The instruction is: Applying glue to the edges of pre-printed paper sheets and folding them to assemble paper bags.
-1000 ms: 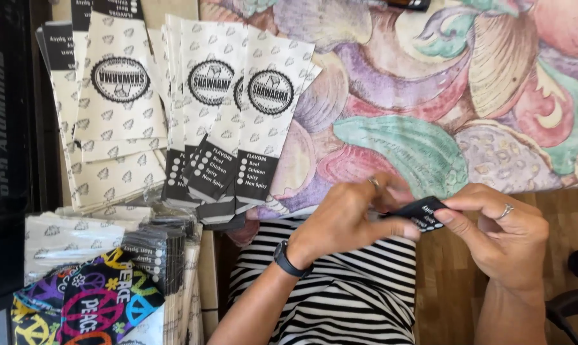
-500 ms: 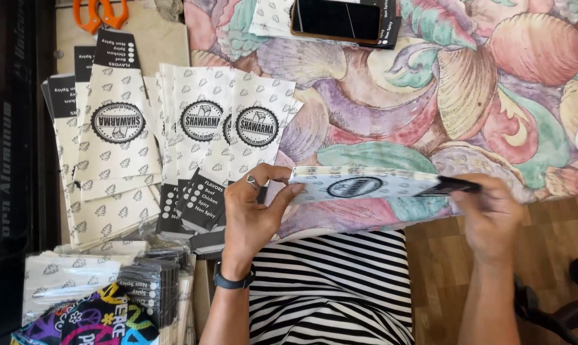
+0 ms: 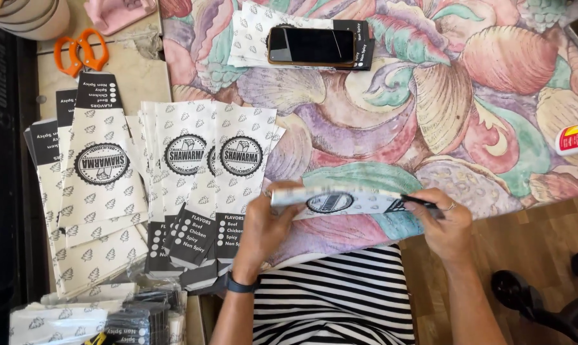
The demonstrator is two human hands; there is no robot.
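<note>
- Far left, a fan of printed paper sleeves [image 3: 100, 185] lay on the counter, long axes running away from the person; I could not count them exactly, several at least.
- Beside it, a second fan of sleeves [image 3: 212, 172] overlapped onto the flowered cloth [image 3: 493, 147], three round marks showing, more sheets beneath.
- At the bottom left, more sleeves lay bundled in clear wrap [image 3: 65, 316]; the count could not be told.
- One pair of orange scissors [image 3: 78, 51] lay at the top left, well apart from both hands.
- The left hand [image 3: 266, 223] was closed on the left end of one sleeve [image 3: 337, 199], fingers curled round its edge, a dark band at the wrist.
- That sleeve was held in the air just over the cloth's near edge, its long axis running left to right between the hands, face tilted toward the camera, black end to the right.
- The right hand [image 3: 445, 223] pinched the sleeve's black right end between thumb and fingers, one ring showing.
- Both hands touched it, so neither was nearer.
- One dark phone [image 3: 311, 46] rested on a few loose sleeves at the top.
- One red-and-white tube [image 3: 576, 137] poked in at the right edge.
</note>
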